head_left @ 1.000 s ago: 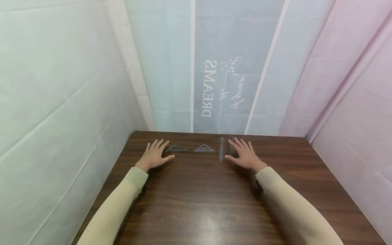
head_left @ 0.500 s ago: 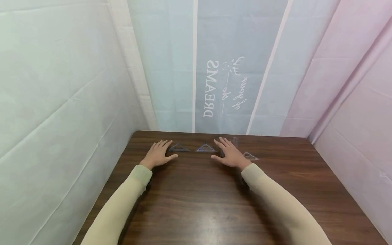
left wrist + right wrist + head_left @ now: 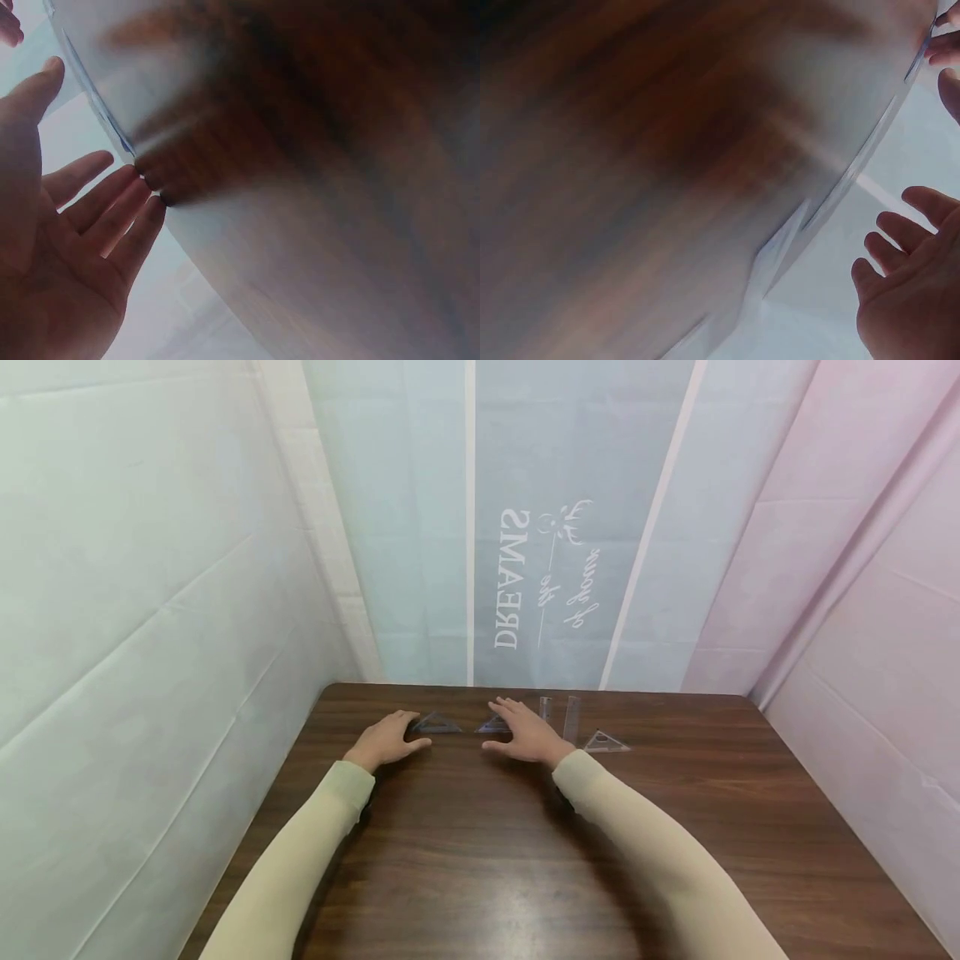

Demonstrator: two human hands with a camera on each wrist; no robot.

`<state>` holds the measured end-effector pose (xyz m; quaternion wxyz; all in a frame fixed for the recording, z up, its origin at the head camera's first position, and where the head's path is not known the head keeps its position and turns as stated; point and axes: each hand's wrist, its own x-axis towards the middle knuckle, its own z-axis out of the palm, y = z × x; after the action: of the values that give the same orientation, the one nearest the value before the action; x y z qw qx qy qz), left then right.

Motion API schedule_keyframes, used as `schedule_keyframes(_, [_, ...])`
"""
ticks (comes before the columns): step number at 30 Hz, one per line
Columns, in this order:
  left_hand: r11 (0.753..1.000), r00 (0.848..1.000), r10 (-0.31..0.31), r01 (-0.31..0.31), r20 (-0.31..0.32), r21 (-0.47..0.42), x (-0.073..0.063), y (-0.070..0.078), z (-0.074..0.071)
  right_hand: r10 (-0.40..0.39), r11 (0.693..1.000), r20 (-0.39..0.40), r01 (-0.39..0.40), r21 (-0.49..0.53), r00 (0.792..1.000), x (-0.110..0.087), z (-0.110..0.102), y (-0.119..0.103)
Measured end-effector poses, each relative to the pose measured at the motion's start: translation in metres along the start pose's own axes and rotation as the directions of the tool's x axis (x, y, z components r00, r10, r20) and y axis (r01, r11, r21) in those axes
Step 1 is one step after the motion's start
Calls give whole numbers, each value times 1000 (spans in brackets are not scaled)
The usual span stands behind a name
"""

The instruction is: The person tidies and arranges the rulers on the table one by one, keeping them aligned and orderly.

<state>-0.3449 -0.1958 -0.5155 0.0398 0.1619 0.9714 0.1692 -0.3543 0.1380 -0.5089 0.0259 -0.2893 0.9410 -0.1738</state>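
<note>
My left hand [image 3: 385, 741] rests its fingertips on the table just left of a clear set square [image 3: 438, 725]; its fingers are relaxed and hold nothing. In the left wrist view those fingertips [image 3: 156, 201] meet the tabletop beside the set square's thin edge [image 3: 94, 90]. Over a second, bluish set square [image 3: 488, 725] reaches my right hand [image 3: 528, 735], covering its right part. The right wrist view shows that hand's fingers [image 3: 889, 251] loosely spread with nothing gripped. Right of it lie two clear rulers [image 3: 572, 717], side by side, and a third set square [image 3: 606, 742].
The brown wooden table [image 3: 465, 843] has rounded far corners. Behind it hangs a blue-grey curtain [image 3: 420, 527] with white lettering. Pale cloth walls [image 3: 150, 568] close in the left and right sides.
My right hand has moved left, off the rulers and onto the middle set square, uncovering the rulers and the right set square. The left hand stays in place, its fingers now bent more.
</note>
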Motion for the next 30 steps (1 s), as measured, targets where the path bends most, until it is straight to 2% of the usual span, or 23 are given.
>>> schedule_keyframes(12, [1000, 1000, -23, 23, 7, 1, 9, 8, -10, 7, 1000, 26, -7, 6, 1000, 30, 13, -28])
schedule_keyframes(19, [999, 999, -34, 34, -8, 24, 13, 8, -9, 4, 1000, 50, -5, 8, 999, 44, 20, -37])
schedule_keyframes(30, [994, 994, -107, 105, -36, -36, 13, 6, -8, -4, 999, 74, 1, 40, 997, 62, 29, -52])
